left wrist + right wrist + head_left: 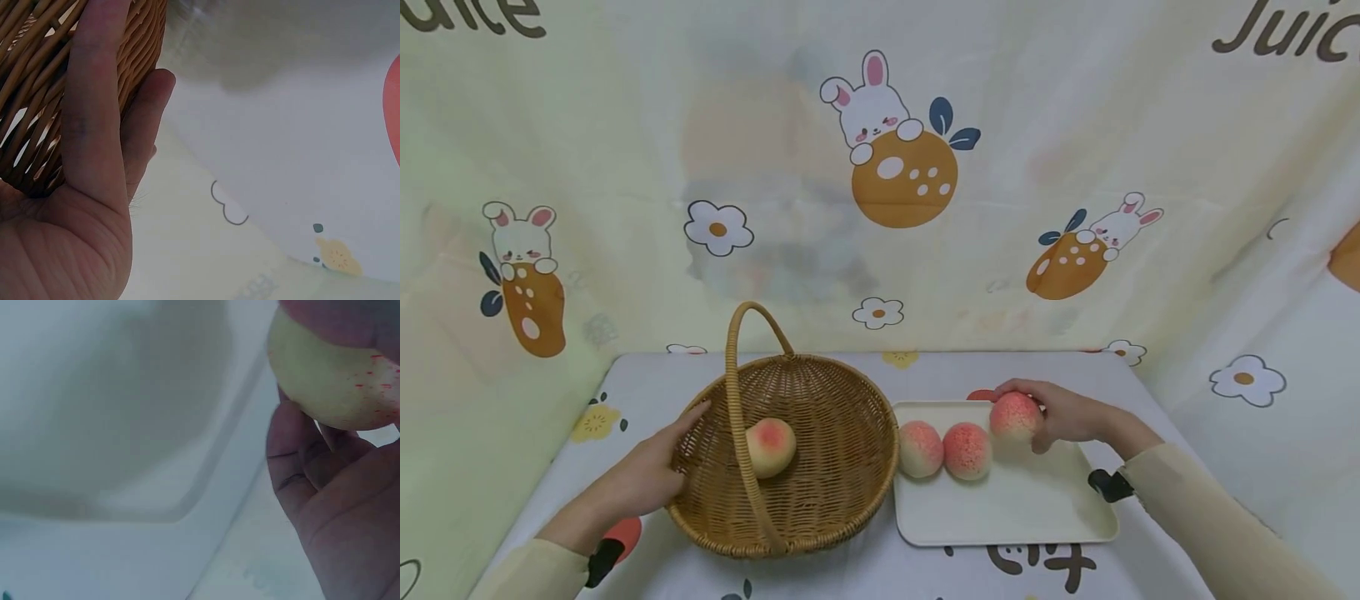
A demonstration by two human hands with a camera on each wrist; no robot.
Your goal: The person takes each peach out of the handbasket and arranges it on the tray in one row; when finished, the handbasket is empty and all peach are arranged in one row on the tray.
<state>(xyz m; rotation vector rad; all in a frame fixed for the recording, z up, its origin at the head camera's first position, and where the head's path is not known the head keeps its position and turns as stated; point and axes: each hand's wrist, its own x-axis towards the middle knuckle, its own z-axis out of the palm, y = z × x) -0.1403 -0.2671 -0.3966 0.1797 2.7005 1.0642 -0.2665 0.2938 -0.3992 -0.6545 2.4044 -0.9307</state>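
At the left, my left hand [643, 471] grips the side of a round wicker basket [842, 417] with a tall handle. In the left wrist view, its fingers [94, 112] lie along the weave [140, 47]. One peach [771, 447], pale with a red top, lies inside the basket. Over the far right part of a cream tray [1000, 521], my right hand [1063, 412] holds a pink-speckled peach [1015, 417] between thumb and fingers. The right wrist view shows this peach's pale underside [319, 375]. Two similar peaches, one left [921, 450] and one right [967, 452], sit side by side on the tray.
The tray stands close against the basket's right side. Both are on a table with a white printed cloth [842, 575]. A patterned curtain [775, 275] hangs behind the table and along its sides.
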